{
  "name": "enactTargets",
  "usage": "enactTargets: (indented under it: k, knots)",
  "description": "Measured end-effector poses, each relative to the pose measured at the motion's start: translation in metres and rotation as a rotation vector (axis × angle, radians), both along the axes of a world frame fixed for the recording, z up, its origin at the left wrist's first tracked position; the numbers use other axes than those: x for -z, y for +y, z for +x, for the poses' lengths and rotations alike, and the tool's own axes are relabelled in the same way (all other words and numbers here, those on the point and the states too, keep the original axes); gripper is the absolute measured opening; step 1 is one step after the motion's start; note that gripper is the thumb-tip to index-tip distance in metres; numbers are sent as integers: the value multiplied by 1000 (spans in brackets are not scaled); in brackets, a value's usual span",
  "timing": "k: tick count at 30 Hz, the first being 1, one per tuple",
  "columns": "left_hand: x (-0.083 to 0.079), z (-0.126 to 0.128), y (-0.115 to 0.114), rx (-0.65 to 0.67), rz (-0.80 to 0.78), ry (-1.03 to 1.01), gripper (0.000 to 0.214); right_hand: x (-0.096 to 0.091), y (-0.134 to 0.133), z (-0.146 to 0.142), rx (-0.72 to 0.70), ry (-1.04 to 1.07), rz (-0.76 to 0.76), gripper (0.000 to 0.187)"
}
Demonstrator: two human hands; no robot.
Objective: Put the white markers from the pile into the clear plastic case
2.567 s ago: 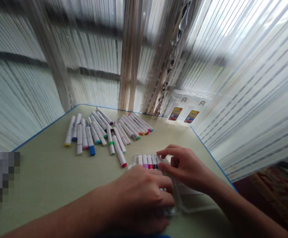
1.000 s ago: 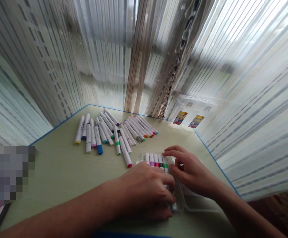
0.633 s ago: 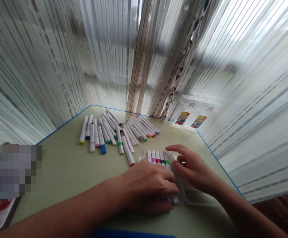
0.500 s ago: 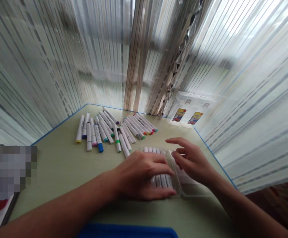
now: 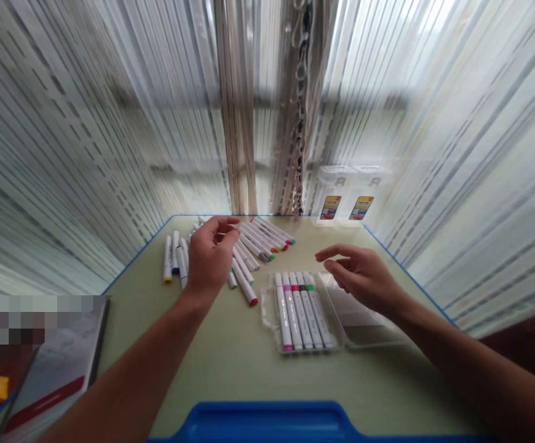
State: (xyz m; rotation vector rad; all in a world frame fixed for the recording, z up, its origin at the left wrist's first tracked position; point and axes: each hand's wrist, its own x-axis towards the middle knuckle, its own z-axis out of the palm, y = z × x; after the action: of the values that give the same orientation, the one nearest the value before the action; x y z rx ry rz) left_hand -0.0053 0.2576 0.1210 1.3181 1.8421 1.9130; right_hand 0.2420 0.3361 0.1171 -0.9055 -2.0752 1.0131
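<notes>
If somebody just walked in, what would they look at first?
Probably the open clear case in the middle of the table, with five white markers in a row, some with bright bands. Behind it, toward the left, lies a messy pile of loose markers, partly hidden by the left hand. At the far right stand two clear cases with colourful labels.

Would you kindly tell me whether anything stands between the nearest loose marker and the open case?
Nothing visible does: that red-ended marker lies just left of the open case. The left hand is by other markers, the right hand by the lid, both outside that gap.
</notes>
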Motion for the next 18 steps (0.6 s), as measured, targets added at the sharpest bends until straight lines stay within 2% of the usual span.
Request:
enactTargets:
  k: [2, 3, 8, 11, 15, 18]
  knots:
    - [-2, -9, 3, -47, -52, -58, 28, 1, 2, 0, -22, 7, 17, 24]
    - [-3, -13, 4, -75, -114, -20, 31, 3, 3, 1, -33, 10, 26, 24]
    - [-3, -22, 0, -219, -481, 441, 32, 8, 6, 1, -48, 15, 59, 25]
    - [-1, -23, -6, -234, -621, 574, 28, 9, 7, 0, -53, 13, 52, 25]
    - [2, -21, -12, -249, -902, 810, 37, 9, 7, 0, -55, 13, 48, 24]
    - [3, -18, -12, -241, -970, 886, 40, 9, 6, 0, -58, 9, 51, 23]
